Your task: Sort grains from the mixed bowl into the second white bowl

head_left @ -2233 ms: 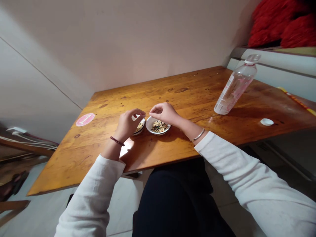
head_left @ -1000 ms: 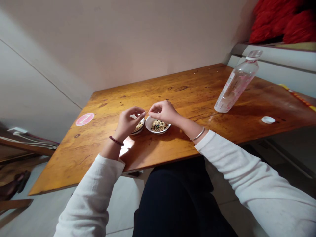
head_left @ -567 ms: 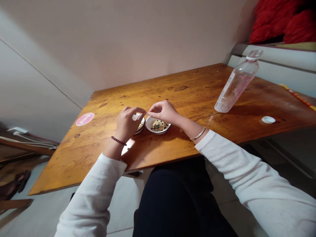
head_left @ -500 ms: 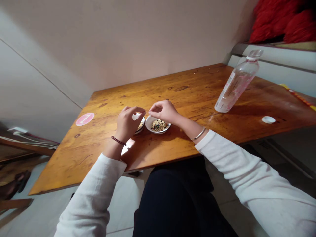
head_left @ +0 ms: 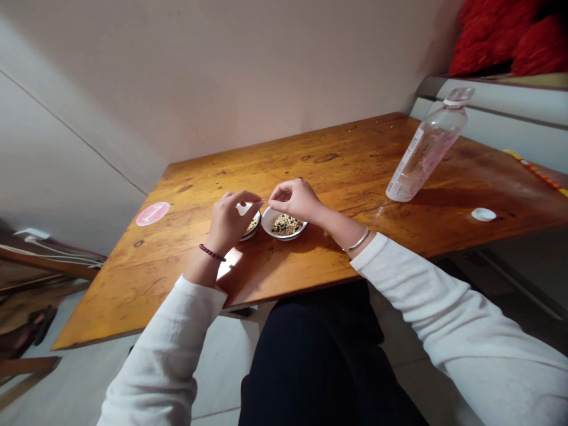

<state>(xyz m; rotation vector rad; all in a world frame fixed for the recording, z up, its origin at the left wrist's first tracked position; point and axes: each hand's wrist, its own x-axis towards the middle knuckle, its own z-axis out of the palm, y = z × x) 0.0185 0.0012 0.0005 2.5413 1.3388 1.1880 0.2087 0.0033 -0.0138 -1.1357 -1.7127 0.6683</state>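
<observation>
Head view:
- On the wooden table (head_left: 177, 260), a bottle (head_left: 426, 157) is placed, well apart from the hands.
- The left hand (head_left: 228, 222) has been turned slightly since one second ago; its fingertips are brought together, as are the right hand's (head_left: 297, 201). Whether something is pinched cannot be told; fine fingertip work seems continued.
- Below, two bowls (head_left: 268, 219) are set side by side.
- By both, small beads (head_left: 286, 225) are held.

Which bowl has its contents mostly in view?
The right-hand bowl, under the right hand: its pale and dark pieces show almost fully. The left hand hides much of the left-hand bowl.
</observation>
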